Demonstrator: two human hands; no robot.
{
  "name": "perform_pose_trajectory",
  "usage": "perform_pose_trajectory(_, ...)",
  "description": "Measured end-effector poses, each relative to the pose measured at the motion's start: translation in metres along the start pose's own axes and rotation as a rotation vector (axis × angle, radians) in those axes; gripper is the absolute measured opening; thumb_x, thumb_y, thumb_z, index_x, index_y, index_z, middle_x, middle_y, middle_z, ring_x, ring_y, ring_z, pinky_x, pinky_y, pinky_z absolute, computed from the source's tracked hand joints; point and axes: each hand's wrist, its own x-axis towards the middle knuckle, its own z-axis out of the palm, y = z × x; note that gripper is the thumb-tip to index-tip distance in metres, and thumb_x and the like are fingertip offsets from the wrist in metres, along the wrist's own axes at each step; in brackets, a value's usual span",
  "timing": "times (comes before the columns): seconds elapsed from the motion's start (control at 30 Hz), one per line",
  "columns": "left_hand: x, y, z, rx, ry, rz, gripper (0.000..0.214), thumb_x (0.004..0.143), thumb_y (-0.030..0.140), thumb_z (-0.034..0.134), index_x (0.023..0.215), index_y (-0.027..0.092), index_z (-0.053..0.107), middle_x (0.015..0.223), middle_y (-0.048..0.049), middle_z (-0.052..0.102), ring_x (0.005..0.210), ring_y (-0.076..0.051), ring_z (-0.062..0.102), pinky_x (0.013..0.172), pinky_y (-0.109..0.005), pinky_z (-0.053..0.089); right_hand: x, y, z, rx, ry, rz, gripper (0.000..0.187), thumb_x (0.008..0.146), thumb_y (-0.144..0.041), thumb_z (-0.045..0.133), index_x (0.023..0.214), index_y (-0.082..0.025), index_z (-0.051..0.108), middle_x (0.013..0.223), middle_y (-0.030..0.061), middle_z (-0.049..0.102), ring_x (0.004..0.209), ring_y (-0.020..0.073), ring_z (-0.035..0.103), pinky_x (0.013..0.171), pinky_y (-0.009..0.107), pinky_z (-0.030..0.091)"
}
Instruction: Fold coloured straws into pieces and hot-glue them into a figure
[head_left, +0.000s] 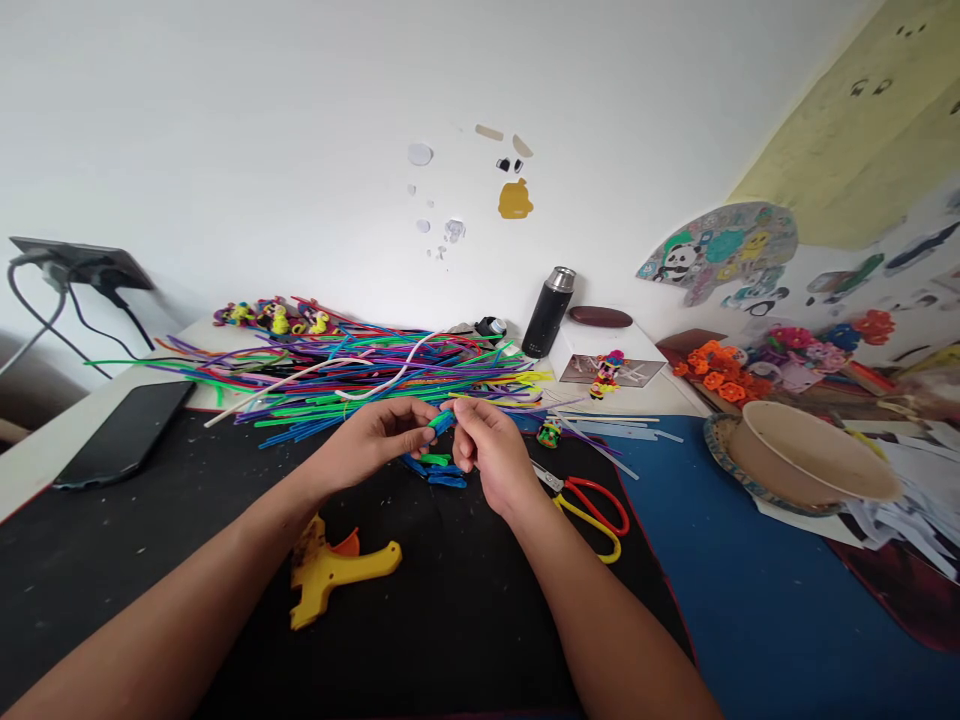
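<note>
Between both hands, above the black mat (420,630), is a small bent piece of blue and green pipe cleaner (442,422). My left hand (386,438) pinches its left side between thumb and fingers. My right hand (491,450) closes on its other end with thumb and index finger. Just below the hands lie several folded blue pipe cleaner pieces (447,481) and a green one (435,459). Scissors (600,510) with red and yellow handles lie right of my right wrist. A yellow glue gun (337,572) rests on the mat near my left forearm.
A heap of colourful pipe cleaners (375,375) spreads along the wall. Behind it stands a black thermos (550,312) beside a white box (637,350). A phone (124,432) lies at left, a beige bowl (817,455) stands at right, and a small green figure (549,434) sits near the scissors.
</note>
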Motion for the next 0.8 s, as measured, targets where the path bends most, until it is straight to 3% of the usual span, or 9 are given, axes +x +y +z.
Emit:
perform_pose_trajectory(0.57, -0.0008, -0.0033, 0.0036, 0.024, 0.072, 0.022, 0.037, 0.082, 0.049, 0.085, 0.101, 0.019, 0.075, 0.086, -0.0035, 0.071, 0.074, -0.018, 0.062, 0.069, -0.029, 0.053, 0.0001, 0.0012, 0.0012, 0.02, -0.004, 0.01, 0.045, 0.082, -0.061, 0.08, 0.092, -0.019, 0.07, 0.048, -0.0098, 0.046, 0.038, 0.0078, 0.04, 0.043, 0.024, 0.026)
perform_pose_trajectory(0.8, -0.0003, -0.0044, 0.0018, 0.055, 0.043, 0.009, 0.036, 0.085, 0.05, 0.082, 0.101, 0.018, 0.076, 0.087, -0.0045, 0.072, 0.075, -0.018, 0.063, 0.071, -0.03, 0.054, -0.0004, 0.0012, 0.0018, -0.017, 0.001, 0.013, 0.043, 0.082, -0.059, 0.081, 0.09, -0.019, 0.068, 0.049, -0.0098, 0.047, 0.038, 0.0082, 0.041, 0.042, 0.024, 0.027)
